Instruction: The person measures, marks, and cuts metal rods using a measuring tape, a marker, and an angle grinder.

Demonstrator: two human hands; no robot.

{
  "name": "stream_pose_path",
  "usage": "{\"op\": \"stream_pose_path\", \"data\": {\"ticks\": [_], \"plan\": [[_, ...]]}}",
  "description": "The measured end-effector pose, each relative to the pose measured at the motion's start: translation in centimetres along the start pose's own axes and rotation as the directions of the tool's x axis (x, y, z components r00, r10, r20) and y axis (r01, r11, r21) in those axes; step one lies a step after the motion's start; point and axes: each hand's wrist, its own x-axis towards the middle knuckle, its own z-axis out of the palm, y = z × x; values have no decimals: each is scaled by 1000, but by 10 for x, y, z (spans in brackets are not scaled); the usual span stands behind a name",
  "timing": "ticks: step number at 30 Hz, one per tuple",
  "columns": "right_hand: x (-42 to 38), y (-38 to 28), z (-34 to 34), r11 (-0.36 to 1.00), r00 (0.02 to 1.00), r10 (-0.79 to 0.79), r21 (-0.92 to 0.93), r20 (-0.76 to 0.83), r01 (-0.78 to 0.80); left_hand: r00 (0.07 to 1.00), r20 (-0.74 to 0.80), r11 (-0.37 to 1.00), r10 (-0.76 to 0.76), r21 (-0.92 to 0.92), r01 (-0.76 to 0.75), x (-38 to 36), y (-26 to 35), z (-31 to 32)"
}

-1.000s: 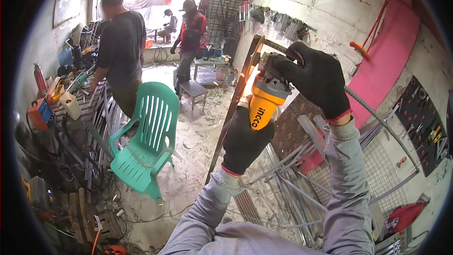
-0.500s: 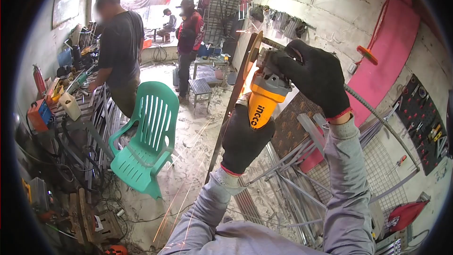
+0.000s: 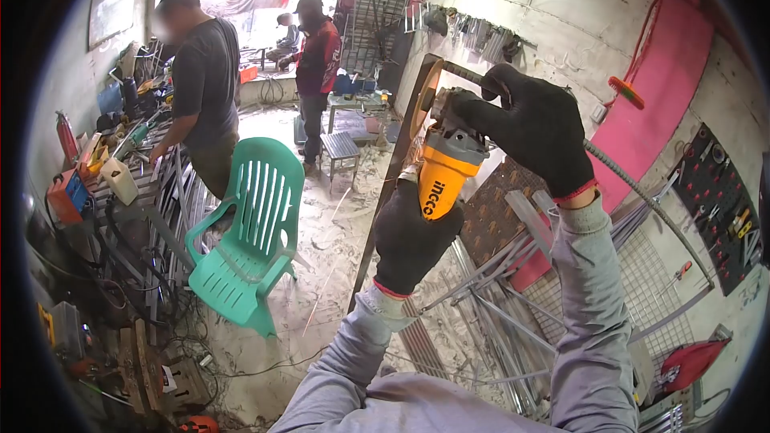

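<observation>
A yellow angle grinder (image 3: 443,180) is held up in front of me, tilted, with its disc (image 3: 424,104) along the edge of a tall dark metal bar (image 3: 391,167). My left hand (image 3: 417,239), in a black glove, is wrapped round the rear of the grinder's body. Up at the grinder's head, my right hand (image 3: 539,127), also gloved in black, has its fingers closed on the metal front part. Its exact hold there is partly hidden. A ribbed steel rod (image 3: 642,198) runs behind my right hand. A few faint sparks show low on the left.
A green plastic chair (image 3: 249,232) stands to the left. Beyond it one person (image 3: 206,80) leans over piled metal, and another (image 3: 314,72) stands farther back. Metal tubes (image 3: 501,305) lie at right, near a tool board (image 3: 716,208). A cable (image 3: 265,372) crosses the floor.
The grinder and both my hands have shifted slightly left. The bright glow at the disc has gone and the spark stream has thinned. The standing person farther back has turned.
</observation>
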Motion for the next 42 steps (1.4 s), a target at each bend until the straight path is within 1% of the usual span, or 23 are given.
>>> {"op": "stream_pose_path", "data": {"ticks": [1, 5, 7, 9, 10, 12, 14, 17, 19, 23, 25, 26, 27, 28, 29, 31, 32, 34, 36, 38, 40, 41, 42], "plan": [[0, 1, 0, 1000, 1000, 1, 0, 0, -1, 1000, 5, 998, -22, -54, 22, 0, 3, -1], [1, 6, 1, 1000, 1000, -14, 16, 4, 14, 997, 42, 998, -60, -32, 61, 2, 6, -5], [0, 6, 0, 1000, 1000, -22, 8, 10, 21, 1000, -6, 1000, 5, -27, -5, 2, 5, -3], [2, 2, -3, 999, 996, 51, 4, 68, -51, 1000, 4, 1000, 4, -11, -4, 1, 1, -3], [2, 2, -2, 999, 997, 49, 6, 67, -50, 1000, 16, 1000, 2, 4, -2, 1, 0, -3], [1, 4, 1, 1000, 999, 25, -15, 19, -25, 1000, -12, 1000, -1, 6, 2, 1, 3, -2], [1, 4, 1, 1000, 1000, 11, -1, 6, -11, 999, -39, 1000, -6, 7, 6, 1, 5, -1], [0, 3, 2, 1000, 1000, -13, 8, -23, 14, 997, -70, 998, 24, 55, -21, 0, 5, 0], [-1, 3, 3, 1000, 999, -26, 3, -41, 26, 998, -33, 996, -56, 73, 58, -2, 6, -1], [-1, 3, 2, 1000, 1000, -3, -2, -9, 3, 998, -2, 995, -68, 71, 68, -2, 4, -2], [0, 4, 1, 1000, 1000, 3, 6, 4, -3, 1000, -21, 999, 11, 53, -10, -1, 3, -3], [0, 4, 0, 1000, 1000, 14, 21, 13, -14, 1000, -19, 999, 10, 53, -9, -1, 3, -3], [0, 4, 0, 999, 999, 25, 36, 22, -25, 999, -26, 1000, 25, 15, -24, 1, 3, -3], [0, 4, 1, 999, 999, 26, 38, 23, -26, 999, -34, 999, 39, -22, -39, 1, 3, -3], [1, 4, 1, 1000, 1000, 21, 21, 23, -21, 999, -33, 999, 37, -20, -38, 1, 2, -3], [1, 3, 0, 1000, 1000, 12, 4, 19, -12, 984, -105, 989, 142, -20, -145, 2, -2, -1], [0, 1, -1, 1000, 1000, 20, 5, 22, -20, 984, -107, 989, 143, -18, -146, 2, -2, -1], [0, 2, -1, 1000, 999, 27, 5, 25, -27, 1000, -28, 996, 8, 87, -6, -2, 1, -3], [-1, 5, 2, 1000, 999, -21, 8, -25, 21, 1000, -18, 997, -9, 81, 10, -1, 2, -3], [-1, 5, 2, 1000, 999, -23, 14, -31, 23, 1000, -7, 997, -25, 75, 26, -1, 3, -3], [-2, 4, 1, 1000, 999, -24, 20, -39, 25, 1000, -14, 995, -5, 100, 7, -2, 3, -3], [-1, 3, 0, 1000, 1000, -1, 4, -5, 1, 1000, -14, 995, -5, 101, 6, -3, 1, -2], [-1, 2, -1, 1000, 999, 21, -14, 29, -21, 1000, -18, 998, 5, 59, -4, -3, -1, -1]]}}
